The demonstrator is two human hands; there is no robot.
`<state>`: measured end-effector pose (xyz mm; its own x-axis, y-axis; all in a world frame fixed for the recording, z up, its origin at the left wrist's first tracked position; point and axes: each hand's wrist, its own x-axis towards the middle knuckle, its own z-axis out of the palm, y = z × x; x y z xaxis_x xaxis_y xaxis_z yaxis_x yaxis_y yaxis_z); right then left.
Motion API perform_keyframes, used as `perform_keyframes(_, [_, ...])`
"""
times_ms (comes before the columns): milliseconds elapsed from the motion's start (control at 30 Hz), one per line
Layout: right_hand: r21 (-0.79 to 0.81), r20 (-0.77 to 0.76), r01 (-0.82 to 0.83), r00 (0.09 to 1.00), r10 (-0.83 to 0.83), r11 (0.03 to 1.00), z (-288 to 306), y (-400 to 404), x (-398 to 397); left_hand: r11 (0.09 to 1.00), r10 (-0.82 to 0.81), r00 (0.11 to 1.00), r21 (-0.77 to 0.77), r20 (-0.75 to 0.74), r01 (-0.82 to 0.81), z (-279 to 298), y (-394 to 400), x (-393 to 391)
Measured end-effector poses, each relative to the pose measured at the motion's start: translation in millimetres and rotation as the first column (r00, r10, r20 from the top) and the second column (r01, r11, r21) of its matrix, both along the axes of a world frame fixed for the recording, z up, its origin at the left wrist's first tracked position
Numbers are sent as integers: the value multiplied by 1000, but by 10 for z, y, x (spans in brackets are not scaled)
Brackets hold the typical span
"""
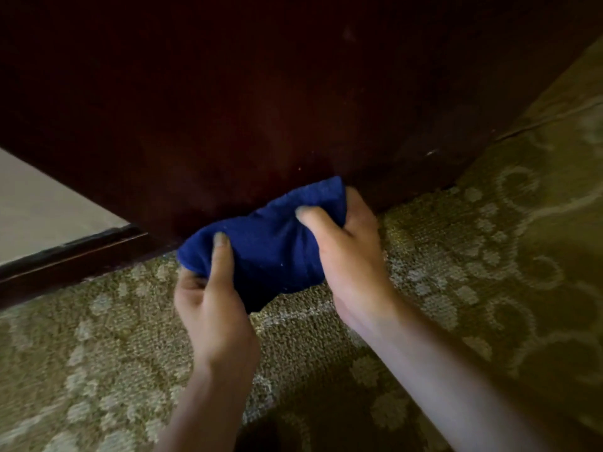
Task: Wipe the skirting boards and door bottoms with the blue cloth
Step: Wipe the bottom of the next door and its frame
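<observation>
You are holding the blue cloth (264, 243) bunched between both hands, low against the bottom of a dark wooden door (261, 109), just above the patterned carpet (456, 272). Your left hand (212, 305) pinches its near left end, thumb on top, and your right hand (346, 243) curls round its right end. That two-handed grip probably keeps the pad spread and firm along the door's lower edge for wiping.

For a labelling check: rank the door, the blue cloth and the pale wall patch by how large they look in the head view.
1. Dark door, by far.
2. Pale wall patch and blue cloth: look alike, left unranked.
</observation>
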<state>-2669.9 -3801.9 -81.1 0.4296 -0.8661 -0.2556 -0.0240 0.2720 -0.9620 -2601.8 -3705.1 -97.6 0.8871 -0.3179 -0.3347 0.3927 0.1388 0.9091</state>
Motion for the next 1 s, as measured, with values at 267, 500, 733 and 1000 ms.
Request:
perform_keyframes(267, [145, -147, 105, 986, -84, 984, -294, -184, -126, 989, -148, 907, -49, -394, 140, -144, -147, -14])
perform_keyframes(500, [-44, 230, 131, 966, -117, 990, 345, -372, -203, 951, -223, 974, -216, 27, 223, 311, -312, -131])
perform_keyframes(733, [153, -131, 181, 978, -161, 972, -333, -481, -326, 925, -375, 879, -63, -295, 374, -201, -377, -131])
perform_keyframes(1000, [273, -188, 216, 968, -169, 937, -347, -577, -400, 940, -313, 881, 18, -354, 341, -150, -378, -210])
